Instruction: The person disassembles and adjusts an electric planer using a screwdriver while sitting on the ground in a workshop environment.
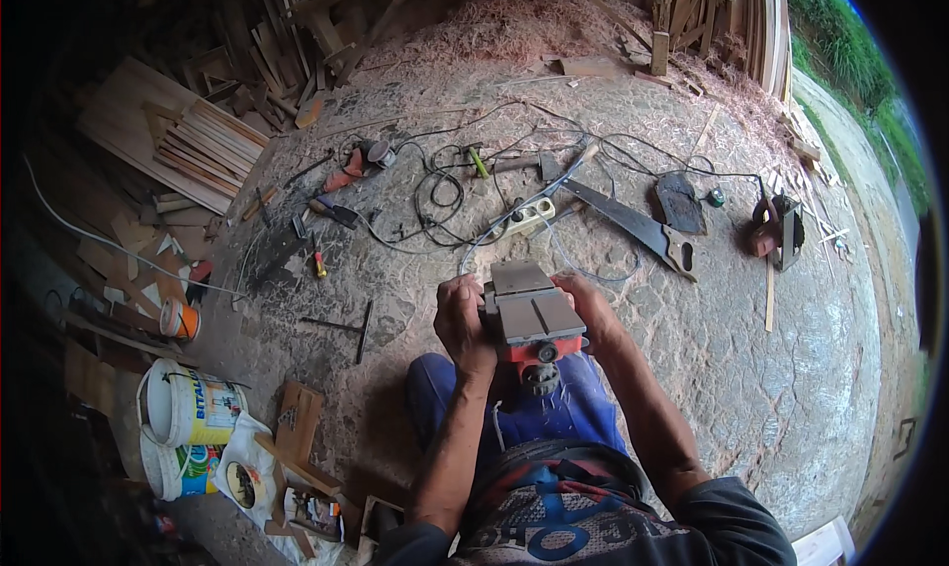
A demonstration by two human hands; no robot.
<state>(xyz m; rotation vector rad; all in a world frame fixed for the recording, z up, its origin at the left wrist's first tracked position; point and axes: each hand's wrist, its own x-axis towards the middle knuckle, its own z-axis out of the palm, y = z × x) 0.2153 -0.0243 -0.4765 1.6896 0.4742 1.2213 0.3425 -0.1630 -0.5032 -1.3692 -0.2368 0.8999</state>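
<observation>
Electric planer [537,312], flat sole upward, held up over blue trousers [583,403]; left hand [465,321] closed round its left side, right hand [590,311] clasping right side, partly hidden from here; white power strip [530,217] on floor [771,388] beyond, handsaw [630,222] lying right of strip

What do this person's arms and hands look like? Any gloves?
No gloves! The left hand and right hand are bare, and no watch or bracelet shows. The forearms are uncovered too. The sleeves are short, dark and plain-looking.
</observation>
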